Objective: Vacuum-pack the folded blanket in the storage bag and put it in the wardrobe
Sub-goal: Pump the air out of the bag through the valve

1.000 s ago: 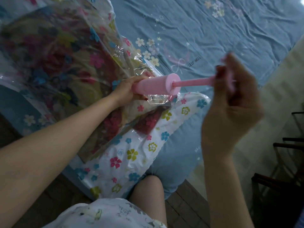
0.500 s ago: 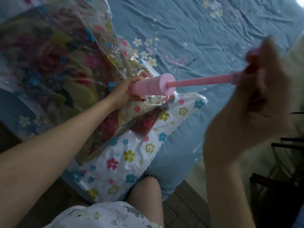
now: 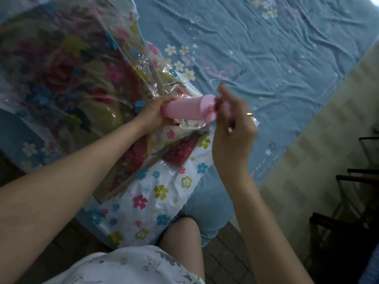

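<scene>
Two hands work one pink pump (image 3: 187, 108) on the blue bedsheet (image 3: 287, 48): left hand (image 3: 152, 114) wraps its barrel against the storage bag (image 3: 82, 78) (blanket (image 3: 51, 64) inside), right hand (image 3: 233, 130) curls round the blurred handle.

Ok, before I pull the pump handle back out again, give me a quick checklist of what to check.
1. Left hand grips the pink pump barrel: ok.
2. Right hand grips the pump handle, pushed in against the barrel: ok.
3. Pump tip seated on the storage bag valve: cannot tell, hidden under the left hand.
4. Blanket fully inside the bag: ok where visible.
5. Bag seal closed: cannot tell.
6. Bag resting on the bed: ok.
</scene>
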